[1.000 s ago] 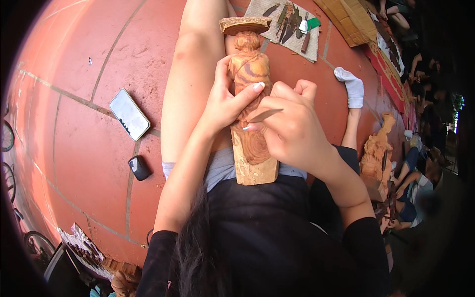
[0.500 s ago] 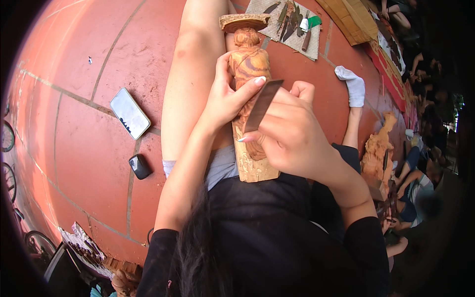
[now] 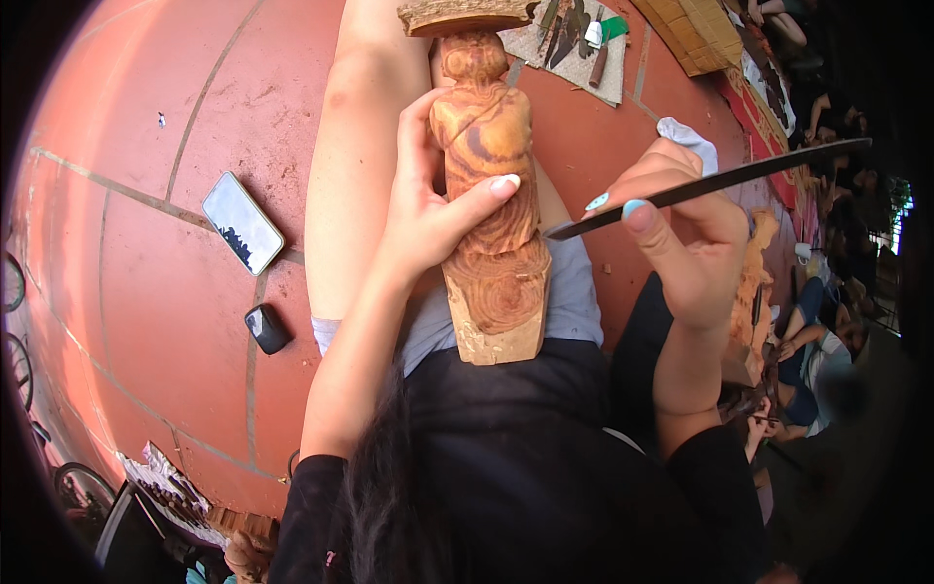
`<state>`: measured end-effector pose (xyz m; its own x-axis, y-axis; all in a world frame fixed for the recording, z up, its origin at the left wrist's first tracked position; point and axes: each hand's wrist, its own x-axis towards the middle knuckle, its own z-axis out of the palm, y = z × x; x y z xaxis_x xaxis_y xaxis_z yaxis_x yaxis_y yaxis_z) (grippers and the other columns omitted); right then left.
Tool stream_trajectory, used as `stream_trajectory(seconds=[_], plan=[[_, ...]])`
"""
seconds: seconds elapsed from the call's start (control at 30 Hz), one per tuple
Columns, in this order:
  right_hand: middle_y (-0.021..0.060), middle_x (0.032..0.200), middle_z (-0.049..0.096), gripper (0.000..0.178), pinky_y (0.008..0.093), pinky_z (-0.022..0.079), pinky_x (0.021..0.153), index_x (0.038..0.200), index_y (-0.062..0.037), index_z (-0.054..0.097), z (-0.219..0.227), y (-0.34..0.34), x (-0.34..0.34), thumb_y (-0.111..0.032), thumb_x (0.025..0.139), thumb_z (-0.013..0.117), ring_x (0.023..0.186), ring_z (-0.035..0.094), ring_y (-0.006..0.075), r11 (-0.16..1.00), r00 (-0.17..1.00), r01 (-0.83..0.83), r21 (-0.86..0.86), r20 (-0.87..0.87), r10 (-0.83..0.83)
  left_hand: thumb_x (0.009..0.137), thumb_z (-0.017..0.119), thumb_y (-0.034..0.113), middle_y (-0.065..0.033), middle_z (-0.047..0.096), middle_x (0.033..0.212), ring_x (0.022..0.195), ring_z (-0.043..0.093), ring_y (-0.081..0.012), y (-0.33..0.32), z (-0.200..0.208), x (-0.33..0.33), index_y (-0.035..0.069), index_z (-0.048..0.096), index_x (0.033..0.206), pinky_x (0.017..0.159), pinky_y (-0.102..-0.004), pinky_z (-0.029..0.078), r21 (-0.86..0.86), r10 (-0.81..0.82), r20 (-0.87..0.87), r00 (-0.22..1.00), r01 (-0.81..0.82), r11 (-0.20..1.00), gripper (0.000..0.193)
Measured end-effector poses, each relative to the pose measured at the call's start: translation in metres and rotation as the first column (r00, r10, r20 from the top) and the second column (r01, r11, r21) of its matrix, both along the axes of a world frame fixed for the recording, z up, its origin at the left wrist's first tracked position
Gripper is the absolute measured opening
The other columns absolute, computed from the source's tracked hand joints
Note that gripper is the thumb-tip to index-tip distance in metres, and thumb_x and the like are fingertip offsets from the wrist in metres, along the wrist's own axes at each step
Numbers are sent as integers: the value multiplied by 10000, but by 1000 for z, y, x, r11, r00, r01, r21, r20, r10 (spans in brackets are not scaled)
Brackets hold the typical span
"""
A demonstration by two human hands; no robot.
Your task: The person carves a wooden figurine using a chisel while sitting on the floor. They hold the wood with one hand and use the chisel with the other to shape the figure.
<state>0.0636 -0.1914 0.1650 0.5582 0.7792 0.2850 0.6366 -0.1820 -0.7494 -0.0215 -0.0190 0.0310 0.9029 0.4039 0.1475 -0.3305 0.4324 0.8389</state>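
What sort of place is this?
Probably an informal wood-carving workspace: the left hand holds a partly carved wooden figure, the right hand holds a dark blade, and more tools lie on a mat on the tiled floor.

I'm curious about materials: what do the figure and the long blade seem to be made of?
The figure looks like smooth wood: swirling grain and rings, paler and rougher toward the bottom. The long blade seems dull, dark metal, perhaps steel: thin, brighter at the tip.
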Motion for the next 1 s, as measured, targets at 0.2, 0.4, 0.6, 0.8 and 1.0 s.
stream_trajectory(seconds=[0.2,0.4,0.6,0.8,1.0], plan=[[54,820,699,144,325,387,796,878,-39,730,-3,-21,1,-124,774,782,739,602,186,991,991,-130,-38,24,131,762,830,75,-160,528,1312,1193,572,-234,-7,8,-1,40,253,1445,1009,-382,490,-10,-2,40,999,2,1000,895],[33,819,696,155,338,400,803,897,-73,726,-9,-24,-4,-123,761,782,737,611,189,963,969,-245,-113,4,247,725,870,119,-163,527,1313,1210,559,-240,-17,11,2,27,267,1446,1022,-388,478,42,-22,85,996,19,999,945],[56,828,702,137,335,452,753,933,-43,730,-18,-27,-8,-90,810,765,756,646,199,974,975,-216,-70,-61,211,725,872,132,-161,526,1313,1220,550,-239,-21,14,3,29,269,1450,1029,-388,466,61,-32,96,995,27,998,948],[127,936,679,127,252,542,689,1032,70,691,-36,-28,-23,1,933,651,762,687,163,984,770,101,150,-638,18,780,822,113,-155,523,1316,1207,548,-228,-16,10,4,33,269,1448,1028,-382,461,4,-35,5,999,35,999,870],[101,971,629,150,255,552,700,1099,78,611,-40,-26,-20,5,970,585,769,689,161,979,787,147,141,-616,-29,830,777,117,-141,537,1297,1195,552,-216,-3,-6,8,32,279,1438,1022,-369,464,-74,-62,-62,996,58,996,790]])
